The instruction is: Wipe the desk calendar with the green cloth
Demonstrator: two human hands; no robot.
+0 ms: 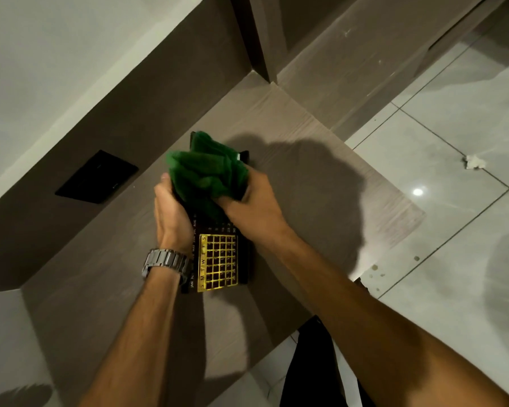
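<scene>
A dark desk calendar [218,259] with a gold grid slider and month names along its left side lies over the wooden desk [321,183]. My left hand [171,215], with a metal watch on the wrist, grips the calendar's left edge. A bunched green cloth [207,171] covers the calendar's far half. My right hand [253,201] is closed on the cloth and presses it against the calendar. The far end of the calendar is mostly hidden under the cloth.
A black wall plate [96,179] sits on the brown back panel to the left. The desk's right edge drops to a glossy tiled floor [453,230] with a crumpled bit of paper [474,162]. A vertical panel [259,36] stands at the desk's far corner.
</scene>
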